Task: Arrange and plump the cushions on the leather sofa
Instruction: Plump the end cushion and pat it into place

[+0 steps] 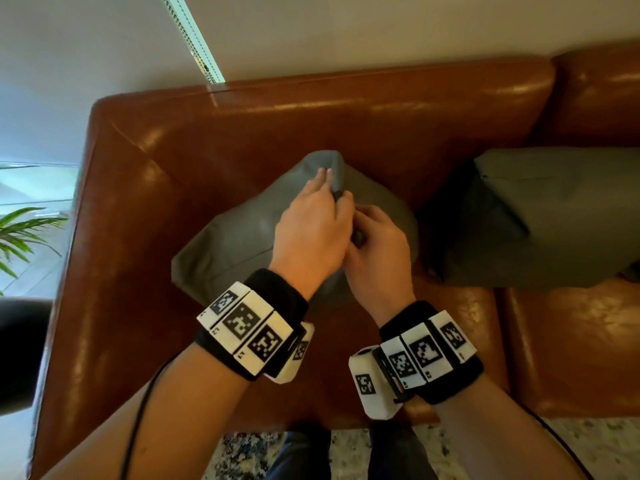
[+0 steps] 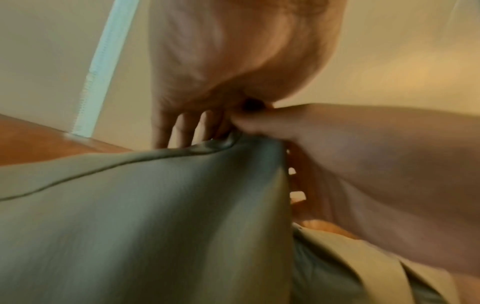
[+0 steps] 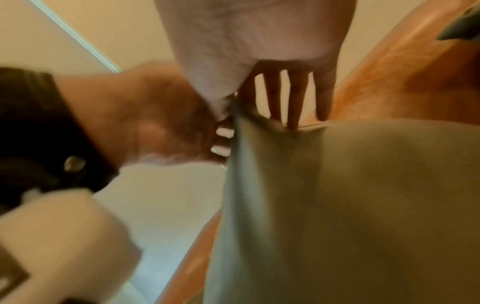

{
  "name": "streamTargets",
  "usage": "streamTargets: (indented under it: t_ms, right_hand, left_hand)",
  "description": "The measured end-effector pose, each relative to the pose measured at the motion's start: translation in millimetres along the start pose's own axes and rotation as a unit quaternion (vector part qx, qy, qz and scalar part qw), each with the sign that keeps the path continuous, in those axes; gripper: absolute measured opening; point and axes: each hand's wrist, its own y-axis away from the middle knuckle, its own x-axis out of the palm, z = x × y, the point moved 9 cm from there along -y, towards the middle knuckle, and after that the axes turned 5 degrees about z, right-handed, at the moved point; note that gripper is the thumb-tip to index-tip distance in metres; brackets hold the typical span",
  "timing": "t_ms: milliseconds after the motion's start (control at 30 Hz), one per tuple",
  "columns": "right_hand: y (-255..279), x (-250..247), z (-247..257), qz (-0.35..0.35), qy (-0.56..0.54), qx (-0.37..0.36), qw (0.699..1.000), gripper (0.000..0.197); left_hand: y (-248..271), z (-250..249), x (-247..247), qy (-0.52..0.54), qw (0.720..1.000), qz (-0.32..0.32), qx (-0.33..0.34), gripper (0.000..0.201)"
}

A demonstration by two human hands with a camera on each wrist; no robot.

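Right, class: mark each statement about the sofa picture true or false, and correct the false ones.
1. Both hands are on the same grey cushion. True.
2. The sofa is black fabric. False: it is brown leather.
3. A second grey cushion lies to the right. True.
4. The right hand rests on the rug. False: it grips the cushion beside the left hand.
5. A green plant shows at the left edge. True.
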Motion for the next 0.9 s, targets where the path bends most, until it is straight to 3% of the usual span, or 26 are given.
streamTargets:
  t_ms: [100,167,200,267,300,333,367,467,633,767,900]
  right_hand:
    - [5,-5,-20,0.008,-0.018,-0.01,1.0,0.049]
    - [11,-26,-80,-0.079,-0.041,0.121,0.989,0.046]
    - [19,-31,-126,-0.118,-0.075,0.235,0.962,0.048]
    - [41,-9,-195,-0.093,-0.232,0.443,0.861,0.059]
    - [46,9,-212,-0.052,-0.318,0.485,0.813,0.062]
    - [44,22,-215,-0.023,-0.377,0.49,0.786,0.059]
    - [37,26,-212,-0.01,-0.403,0.471,0.785,0.05]
    - [15,8,-180,-0.035,-0.331,0.374,0.866,0.021]
    - [6,-26,-113,-0.076,-0.11,0.2,0.971,0.026]
    - [5,-24,-73,-0.074,-0.016,0.123,0.99,0.021]
    - [-3,-6,-81,-0.048,0.031,0.119,0.991,0.023]
  left_hand:
    - [6,19,-26,0.107,0.991,-0.073,-0.04,0.029]
    - [11,30,-45,0.168,0.978,-0.114,-0.055,0.034]
    - [13,33,-53,0.193,0.971,-0.134,-0.054,0.036]
    - [17,36,-65,0.235,0.957,-0.164,-0.048,0.036]
    - [18,38,-68,0.254,0.95,-0.173,-0.048,0.034]
    - [18,40,-71,0.271,0.944,-0.18,-0.048,0.033]
    - [17,46,-72,0.287,0.939,-0.184,-0.051,0.032]
    - [19,70,-87,0.315,0.919,-0.224,-0.074,0.025]
    - [20,141,-111,0.379,0.867,-0.297,-0.129,0.02]
    - [8,204,-91,0.4,0.843,-0.298,-0.203,0.015]
    - [-5,243,-57,0.387,0.844,-0.269,-0.255,0.049]
